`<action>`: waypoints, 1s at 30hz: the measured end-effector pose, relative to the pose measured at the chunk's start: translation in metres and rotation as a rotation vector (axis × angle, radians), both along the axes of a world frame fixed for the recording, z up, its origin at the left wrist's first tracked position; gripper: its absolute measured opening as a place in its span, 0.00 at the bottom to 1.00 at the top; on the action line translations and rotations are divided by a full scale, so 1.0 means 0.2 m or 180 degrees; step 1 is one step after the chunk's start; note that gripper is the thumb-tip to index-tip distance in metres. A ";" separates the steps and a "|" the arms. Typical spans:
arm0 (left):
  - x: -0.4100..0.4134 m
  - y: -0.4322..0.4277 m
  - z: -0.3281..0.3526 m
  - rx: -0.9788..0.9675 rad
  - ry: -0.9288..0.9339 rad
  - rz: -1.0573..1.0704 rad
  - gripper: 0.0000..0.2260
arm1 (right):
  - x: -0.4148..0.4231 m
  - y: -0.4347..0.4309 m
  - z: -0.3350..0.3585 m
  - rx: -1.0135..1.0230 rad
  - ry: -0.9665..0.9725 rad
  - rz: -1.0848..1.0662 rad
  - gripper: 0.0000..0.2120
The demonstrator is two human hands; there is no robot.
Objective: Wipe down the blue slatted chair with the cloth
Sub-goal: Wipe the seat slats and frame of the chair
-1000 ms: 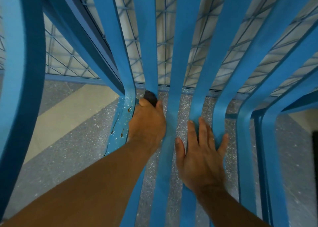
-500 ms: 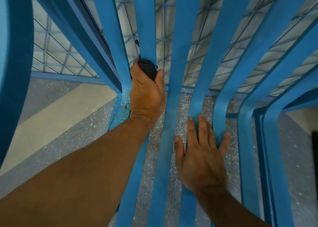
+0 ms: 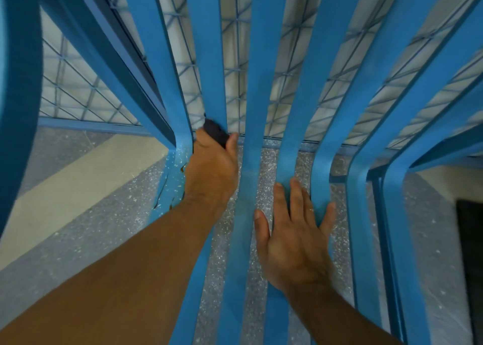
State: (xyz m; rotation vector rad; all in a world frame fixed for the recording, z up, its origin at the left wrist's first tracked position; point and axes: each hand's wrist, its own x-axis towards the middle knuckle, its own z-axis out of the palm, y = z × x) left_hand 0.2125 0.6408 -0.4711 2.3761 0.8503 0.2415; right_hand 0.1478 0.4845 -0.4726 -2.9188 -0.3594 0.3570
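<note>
1. A dark cloth [image 3: 215, 133] is gripped in the left hand [image 3: 211, 169]. The fingers are curled round it and the thumb is pressed to its right side, so only a bunched end is seen beyond the knuckles.
2. The cloth is held against one slat of the blue slatted chair [image 3: 258, 83], at the bend where the back slats turn into the seat slats. The slat itself is hidden under the hand there.
3. The right hand [image 3: 295, 240] is laid flat on the seat slats, to the right of the left hand and nearer. Its fingers are straight and spread, nothing is held, and the thumb is stretched over the gap to its left.
4. The view is filled by the chair. Its slats are fanned out towards the far side, and a broad curved part of the frame is seen at the far left.
5. Cracks and brown spots in the paint are seen on the chipped slat [image 3: 171, 180] just left of the left hand.
6. A speckled grey floor [image 3: 91, 227] is seen through the gaps, crossed on the left by a pale band [image 3: 78, 177].
7. A blue wire grid [image 3: 78, 96] is seen behind the back slats.
8. A dark object [image 3: 470, 240] is cut off at the right edge; what it is cannot be told.
</note>
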 end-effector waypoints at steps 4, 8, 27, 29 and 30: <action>-0.13 -0.01 0.05 -0.0066 0.0927 -0.0029 0.20 | 0.00 0.00 0.00 -0.0048 0.0014 0.0041 0.30; -0.33 -0.06 0.09 -0.0098 0.1172 0.0115 0.18 | 0.00 0.00 0.01 -0.0113 -0.0022 0.0022 0.30; 0.09 0.00 0.04 -0.0436 -0.0834 0.0120 0.29 | -0.01 -0.01 0.00 -0.0104 -0.0035 0.0013 0.30; 0.10 0.00 0.03 -0.0394 -0.0956 0.0115 0.29 | 0.00 -0.01 -0.01 -0.0083 -0.0005 0.0048 0.30; 0.10 0.00 0.02 -0.0393 -0.0972 0.0122 0.29 | 0.00 -0.01 -0.01 -0.0057 0.0011 0.0063 0.30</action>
